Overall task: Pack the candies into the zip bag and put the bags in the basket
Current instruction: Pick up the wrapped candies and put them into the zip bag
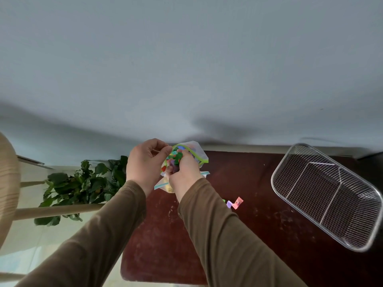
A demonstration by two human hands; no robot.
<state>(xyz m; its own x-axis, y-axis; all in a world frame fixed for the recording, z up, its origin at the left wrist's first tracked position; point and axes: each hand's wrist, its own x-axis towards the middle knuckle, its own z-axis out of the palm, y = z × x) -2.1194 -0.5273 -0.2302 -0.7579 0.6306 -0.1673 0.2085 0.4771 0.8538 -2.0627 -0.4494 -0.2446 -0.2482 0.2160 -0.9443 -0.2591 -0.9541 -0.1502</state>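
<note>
Head view: hands meet above the far-left part of the worktop.
Plant (83, 183): off the worktop's left edge, on the floor, not part of the task.
Left hand (145, 160): grip pinched shut on the bag's left lip, likely to keep the mouth spread.
Bag (194, 154): clear, green zip strip, held up off the worktop, mouth open; raised so candies drop in.
Right hand (184, 170): grip curled closed round a bunch of candies (175, 157), pushing them into the mouth.
Second bag (163, 186): blue strip, lying under the hands, mostly hidden; contents unclear.
Loose candies (235, 203): a few on the worktop (259, 204) beside the right sleeve, not yet packed.
Basket (325, 193): wire, far right, well apart from the hands, no bags in it; probably parked there for finished bags.
</note>
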